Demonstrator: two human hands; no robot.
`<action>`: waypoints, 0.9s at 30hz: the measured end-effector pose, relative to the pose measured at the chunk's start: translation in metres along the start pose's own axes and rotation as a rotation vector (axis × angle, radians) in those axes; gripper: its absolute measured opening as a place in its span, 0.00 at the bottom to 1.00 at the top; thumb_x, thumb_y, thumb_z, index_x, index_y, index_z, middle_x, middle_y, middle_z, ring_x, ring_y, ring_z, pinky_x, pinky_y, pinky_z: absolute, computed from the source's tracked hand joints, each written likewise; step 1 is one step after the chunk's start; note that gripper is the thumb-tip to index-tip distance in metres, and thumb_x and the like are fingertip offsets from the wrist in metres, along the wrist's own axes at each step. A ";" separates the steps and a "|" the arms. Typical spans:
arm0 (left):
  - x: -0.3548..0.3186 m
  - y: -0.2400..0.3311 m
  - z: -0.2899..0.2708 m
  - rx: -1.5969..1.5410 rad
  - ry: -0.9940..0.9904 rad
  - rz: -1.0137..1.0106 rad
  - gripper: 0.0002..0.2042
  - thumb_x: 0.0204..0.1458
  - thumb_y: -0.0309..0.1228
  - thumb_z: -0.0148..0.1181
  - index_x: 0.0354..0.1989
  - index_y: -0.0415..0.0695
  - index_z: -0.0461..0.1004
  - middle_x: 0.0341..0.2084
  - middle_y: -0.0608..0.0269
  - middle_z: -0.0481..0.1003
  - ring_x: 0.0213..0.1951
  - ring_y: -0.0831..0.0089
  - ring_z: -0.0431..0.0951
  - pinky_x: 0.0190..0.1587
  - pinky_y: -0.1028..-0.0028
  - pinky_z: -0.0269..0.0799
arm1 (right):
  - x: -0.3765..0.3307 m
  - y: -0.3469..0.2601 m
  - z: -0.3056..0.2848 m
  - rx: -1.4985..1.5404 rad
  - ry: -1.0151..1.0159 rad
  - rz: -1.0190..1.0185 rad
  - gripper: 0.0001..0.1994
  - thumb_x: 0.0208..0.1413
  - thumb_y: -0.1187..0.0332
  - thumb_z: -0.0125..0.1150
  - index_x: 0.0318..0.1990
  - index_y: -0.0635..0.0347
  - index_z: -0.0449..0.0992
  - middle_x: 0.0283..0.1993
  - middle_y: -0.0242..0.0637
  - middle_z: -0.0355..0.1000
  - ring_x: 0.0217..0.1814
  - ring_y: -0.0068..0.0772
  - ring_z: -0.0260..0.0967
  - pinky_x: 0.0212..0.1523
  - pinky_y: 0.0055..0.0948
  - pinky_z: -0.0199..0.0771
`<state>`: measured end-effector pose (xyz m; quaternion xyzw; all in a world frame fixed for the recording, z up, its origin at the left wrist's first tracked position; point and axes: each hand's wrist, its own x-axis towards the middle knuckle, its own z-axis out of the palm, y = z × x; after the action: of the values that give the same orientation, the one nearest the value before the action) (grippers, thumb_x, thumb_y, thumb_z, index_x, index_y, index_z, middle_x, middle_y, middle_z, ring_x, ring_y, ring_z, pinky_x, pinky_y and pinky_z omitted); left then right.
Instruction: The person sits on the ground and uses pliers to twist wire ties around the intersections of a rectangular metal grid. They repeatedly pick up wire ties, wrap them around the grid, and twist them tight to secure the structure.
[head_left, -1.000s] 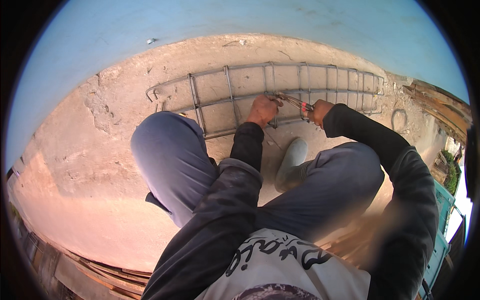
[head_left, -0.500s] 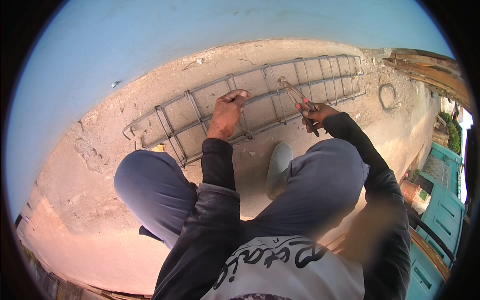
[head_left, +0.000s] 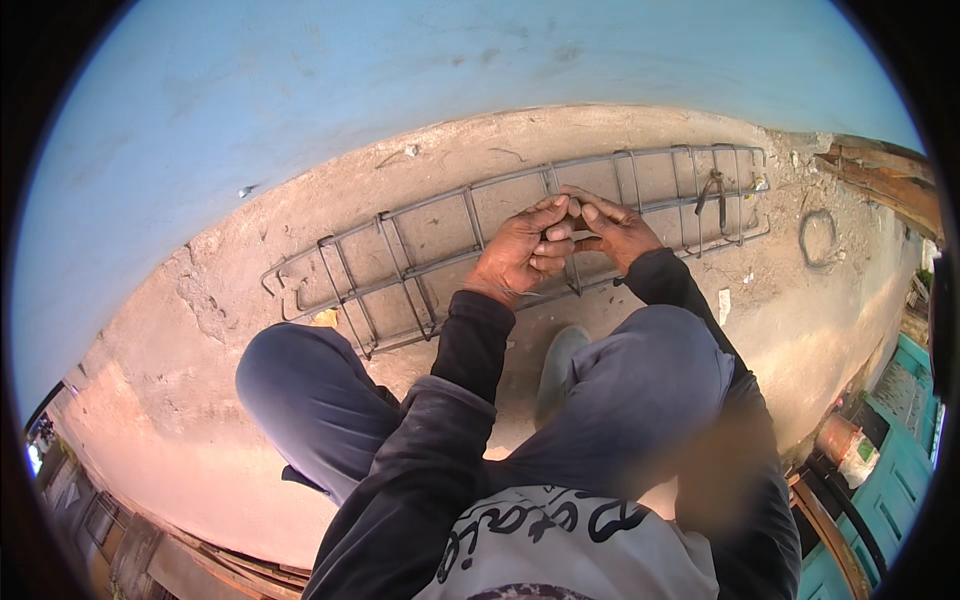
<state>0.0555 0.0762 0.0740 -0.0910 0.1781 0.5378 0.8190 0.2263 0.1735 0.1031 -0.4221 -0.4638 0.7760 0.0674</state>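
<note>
A long cage of steel rebar (head_left: 440, 262), with square stirrups along its bars, lies on the ground in front of my knees. Above its middle, my left hand (head_left: 522, 250) and my right hand (head_left: 614, 236) meet at the fingertips, both closed. Strands of thin wire (head_left: 512, 291) stick out below my left hand, near the wrist. Whatever lies between the right fingertips is hidden by the fingers. To the right, the pincers (head_left: 712, 197) rest on the cage near its far end, apart from both hands.
A blue wall (head_left: 480, 60) rises beyond the cage. Right of it lie a loose wire coil (head_left: 803, 240) and stacked wooden planks (head_left: 880, 185). A bucket (head_left: 838, 437) stands at the lower right. My shoe (head_left: 556, 372) is close to the cage's near side.
The pincers have left my right hand and now rest on the cage's right part. My right hand has come left to meet my left hand, which has shifted right. The view has tilted slightly.
</note>
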 end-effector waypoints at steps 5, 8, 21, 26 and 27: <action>0.019 -0.014 -0.014 -0.148 0.005 -0.006 0.09 0.67 0.36 0.49 0.39 0.44 0.69 0.20 0.74 0.61 0.16 0.89 0.56 0.11 0.88 0.49 | 0.022 0.025 -0.022 0.216 -0.013 0.008 0.20 0.65 0.57 0.56 0.57 0.61 0.73 0.51 0.36 0.72 0.53 0.32 0.68 0.54 0.35 0.74; 0.030 -0.028 -0.007 -0.162 -0.007 0.023 0.11 0.66 0.38 0.51 0.37 0.44 0.70 0.21 0.74 0.62 0.16 0.89 0.56 0.13 0.88 0.50 | 0.032 0.033 -0.033 0.254 0.002 -0.116 0.15 0.64 0.59 0.58 0.49 0.62 0.75 0.48 0.35 0.72 0.51 0.30 0.68 0.55 0.37 0.70; 0.034 -0.031 0.032 -0.165 -0.026 0.337 0.03 0.61 0.27 0.58 0.37 0.41 0.74 0.28 0.67 0.75 0.24 0.81 0.74 0.23 0.82 0.71 | 0.080 -0.024 -0.048 0.232 -0.009 0.112 0.11 0.66 0.57 0.54 0.48 0.52 0.67 0.32 0.31 0.69 0.37 0.32 0.72 0.43 0.34 0.79; 0.016 -0.023 0.023 0.044 0.076 0.422 0.03 0.58 0.23 0.59 0.38 0.38 0.74 0.32 0.63 0.76 0.31 0.77 0.79 0.29 0.79 0.77 | 0.083 -0.037 0.007 0.089 0.099 0.068 0.14 0.65 0.52 0.54 0.47 0.50 0.68 0.31 0.33 0.70 0.30 0.28 0.71 0.33 0.31 0.80; 0.008 -0.017 0.033 0.037 0.120 0.428 0.04 0.58 0.22 0.59 0.40 0.38 0.74 0.33 0.62 0.76 0.33 0.76 0.79 0.31 0.79 0.77 | 0.093 -0.033 0.008 0.109 0.075 0.037 0.15 0.65 0.51 0.54 0.47 0.50 0.68 0.30 0.33 0.70 0.30 0.28 0.71 0.33 0.30 0.81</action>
<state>0.0805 0.0871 0.1001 -0.0680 0.2515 0.6895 0.6758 0.1528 0.2328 0.0753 -0.4552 -0.4100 0.7849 0.0930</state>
